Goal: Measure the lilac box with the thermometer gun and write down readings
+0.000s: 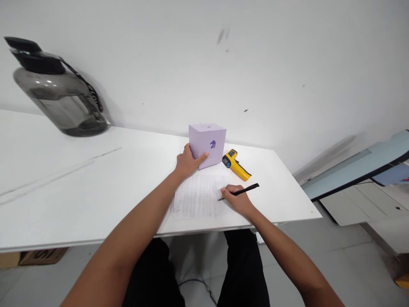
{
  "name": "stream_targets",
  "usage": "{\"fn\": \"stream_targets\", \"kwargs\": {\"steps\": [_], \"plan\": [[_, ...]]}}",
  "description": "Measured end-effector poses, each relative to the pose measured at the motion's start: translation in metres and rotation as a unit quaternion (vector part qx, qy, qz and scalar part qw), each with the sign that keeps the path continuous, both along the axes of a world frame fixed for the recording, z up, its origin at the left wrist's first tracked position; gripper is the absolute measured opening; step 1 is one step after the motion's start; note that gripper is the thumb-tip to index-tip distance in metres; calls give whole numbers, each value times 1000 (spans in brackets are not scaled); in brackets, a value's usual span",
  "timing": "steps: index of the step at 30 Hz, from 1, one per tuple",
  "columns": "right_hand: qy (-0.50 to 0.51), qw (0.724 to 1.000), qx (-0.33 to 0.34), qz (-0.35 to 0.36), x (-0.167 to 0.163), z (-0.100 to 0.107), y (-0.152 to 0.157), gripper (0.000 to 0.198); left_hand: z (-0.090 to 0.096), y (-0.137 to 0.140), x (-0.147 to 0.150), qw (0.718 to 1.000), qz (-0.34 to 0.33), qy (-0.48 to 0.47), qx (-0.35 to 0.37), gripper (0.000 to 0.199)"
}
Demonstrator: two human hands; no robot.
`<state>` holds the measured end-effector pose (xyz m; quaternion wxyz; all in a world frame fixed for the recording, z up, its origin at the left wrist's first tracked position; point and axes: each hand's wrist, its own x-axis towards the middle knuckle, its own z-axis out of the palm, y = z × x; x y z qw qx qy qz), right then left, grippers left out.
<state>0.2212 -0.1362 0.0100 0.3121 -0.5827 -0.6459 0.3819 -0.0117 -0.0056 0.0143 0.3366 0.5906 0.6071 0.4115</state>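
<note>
My left hand (189, 161) grips the lower left side of a lilac box (207, 144), thumb across its front face, which bears a dark purple horse-head mark. The box stands at the back of the white table. In my right hand (236, 198) is a black pen (251, 188), its tip down at the right side of a sheet of paper (196, 200). Rows of writing, too blurred to read, cover the sheet. Just right of the box lies a yellow and black infrared thermometer gun (238, 165).
A large grey see-through water bottle (64, 96) with a black lid stands at the back left, against the white wall (179, 55). The table (96, 187) ends in front of my legs and at the right. Beyond its right end are a pale blue panel (358, 164) and white drawers (354, 200).
</note>
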Motion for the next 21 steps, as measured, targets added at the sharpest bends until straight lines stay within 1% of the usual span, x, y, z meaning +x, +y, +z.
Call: {"fn": "stream_targets", "kwargs": {"steps": [7, 13, 21], "plan": [[0, 1000, 12, 3, 0, 1, 0, 51, 1, -1, -1, 1000, 2, -3, -9, 99], [4, 1000, -4, 23, 1, 2, -1, 49, -2, 1, -1, 1000, 0, -11, -8, 102], [12, 1000, 13, -2, 2, 0, 0, 45, -2, 1, -1, 1000, 7, -9, -9, 104]]}}
